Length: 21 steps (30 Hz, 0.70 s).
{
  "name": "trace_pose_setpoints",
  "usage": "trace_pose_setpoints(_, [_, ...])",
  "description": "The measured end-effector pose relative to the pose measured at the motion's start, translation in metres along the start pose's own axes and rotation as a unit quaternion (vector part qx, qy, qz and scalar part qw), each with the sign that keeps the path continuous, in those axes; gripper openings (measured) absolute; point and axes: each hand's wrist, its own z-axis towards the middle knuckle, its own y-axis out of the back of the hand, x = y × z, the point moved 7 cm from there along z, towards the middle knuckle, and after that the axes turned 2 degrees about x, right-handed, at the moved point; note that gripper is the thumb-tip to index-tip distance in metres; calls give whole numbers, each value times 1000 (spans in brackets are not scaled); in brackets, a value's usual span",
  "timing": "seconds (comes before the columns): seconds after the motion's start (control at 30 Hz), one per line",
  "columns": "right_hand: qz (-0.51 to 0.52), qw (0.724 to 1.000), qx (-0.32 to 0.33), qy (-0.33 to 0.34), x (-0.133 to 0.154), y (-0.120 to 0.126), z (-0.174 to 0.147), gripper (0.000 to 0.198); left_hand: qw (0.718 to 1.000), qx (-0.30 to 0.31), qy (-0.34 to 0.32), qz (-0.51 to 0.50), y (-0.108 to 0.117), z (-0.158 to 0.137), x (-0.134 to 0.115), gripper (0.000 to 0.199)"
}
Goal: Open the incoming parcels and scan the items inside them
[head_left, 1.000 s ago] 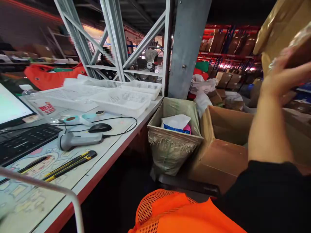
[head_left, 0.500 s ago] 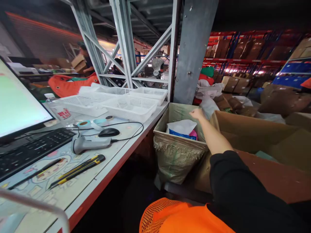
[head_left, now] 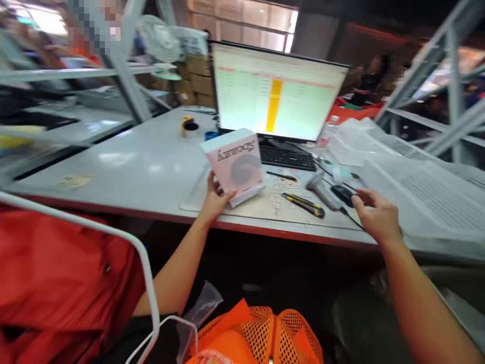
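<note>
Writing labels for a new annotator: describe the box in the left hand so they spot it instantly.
Start at the large lit monitor. At its lower-left corner in view, the left hand holds the box, left of the black keyboard. A pale pink face with dark lettering and a grey curve sets it apart from the brown cartons behind.

Box (head_left: 234, 169) pale pink, grey-swirled, perhaps bluish above; mouse (head_left: 341, 194) black; cutter (head_left: 304, 205) black, yellow.

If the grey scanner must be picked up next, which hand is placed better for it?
The right hand, I would judge. It appears to hold nothing and is close to the grey scanner, beside the black mouse. The left hand is farther away and grips the box.
</note>
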Motion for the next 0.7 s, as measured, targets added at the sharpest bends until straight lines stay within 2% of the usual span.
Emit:
trace_pose_setpoints(0.07, [-46, 996, 69, -12, 12, -54, 24, 56, 996, -13, 29, -78, 8, -1, 9, 122])
trace_pose_setpoints(0.13, [-119, 983, 135, -49, 16, -94, 37, 68, 991, -18, 45, -129, 3, 2, 14, 119])
trace_pose_setpoints(0.23, [-197, 951, 211, -105, 12, -126, 41, 76, 987, -18, 45, -151, -1, 2, 14, 113])
trace_pose_setpoints(0.3, [-216, 940, 235, -123, 10, -136, 41, 74, 994, -24, 2, -105, 2, -3, 5, 106])
trace_pose_setpoints(0.37, [-221, 936, 242, -129, 12, -141, 41, 70, 995, -46, -89, -7, 7, -9, -14, 91])
trace_pose_setpoints(0.4, [-221, 935, 244, -132, 14, -143, 41, 68, 985, -62, -149, 55, 9, -14, -26, 82])
trace_pose_setpoints(0.47, [-211, 935, 251, -137, 21, -143, 44, 64, 939, -88, -276, 184, 6, -26, -52, 64])
trace_pose_setpoints(0.53, [-192, 937, 256, -141, 30, -137, 49, 58, 883, -81, -369, 278, -4, -35, -67, 57])
trace_pose_setpoints(0.6, [-175, 937, 266, -145, 39, -119, 55, 49, 848, -47, -416, 327, -13, -39, -72, 59])
trace_pose_setpoints(0.7, [-119, 932, 316, -133, 48, -77, 64, 36, 831, 3, -432, 350, -17, -37, -69, 60])
